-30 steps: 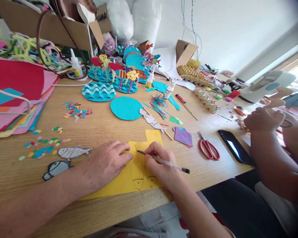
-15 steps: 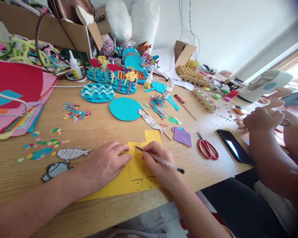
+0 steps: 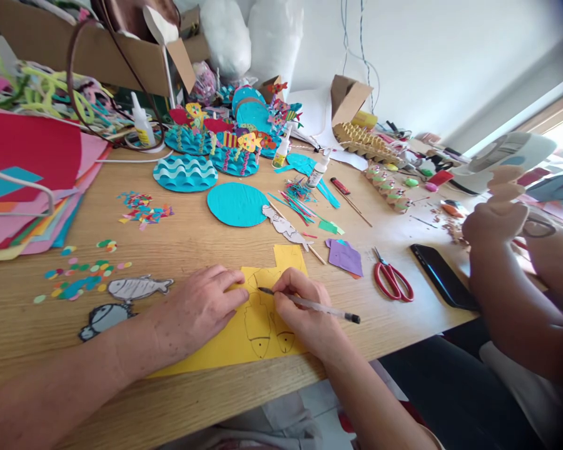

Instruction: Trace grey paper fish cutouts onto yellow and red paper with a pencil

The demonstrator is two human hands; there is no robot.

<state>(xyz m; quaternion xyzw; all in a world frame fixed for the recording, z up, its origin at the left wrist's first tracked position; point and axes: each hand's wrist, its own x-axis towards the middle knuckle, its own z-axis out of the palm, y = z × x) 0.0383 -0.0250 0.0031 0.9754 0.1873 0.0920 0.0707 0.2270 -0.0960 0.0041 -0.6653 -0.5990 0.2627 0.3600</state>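
Observation:
A sheet of yellow paper (image 3: 216, 356) lies near the table's front edge, with two fish outlines drawn on it in dark ink. My left hand (image 3: 201, 312) rests flat on the sheet, fingers stretched out and holding nothing. Between the thumb and fingers of my right hand (image 3: 307, 306) is a pen (image 3: 326, 307) with a clear barrel and a black end. Its tip touches the paper by the tail of the left fish outline. Left of my left hand lie a grey paper fish (image 3: 138, 288) and a second, black-edged paper fish (image 3: 106, 319), partly behind my forearm.
Red-handled scissors (image 3: 391, 280) and a black phone (image 3: 443, 275) lie to the right, beside a co-worker's hands (image 3: 497, 219). Further back are a turquoise disc (image 3: 243, 204), glue bottles (image 3: 318, 170) and purple paper (image 3: 346, 257). Coloured paper dots (image 3: 82, 284) are scattered at left.
My right hand and the pen have shifted slightly right and down, the tip moving along the tail outline. My left hand stays put. The co-worker's hands have moved a little.

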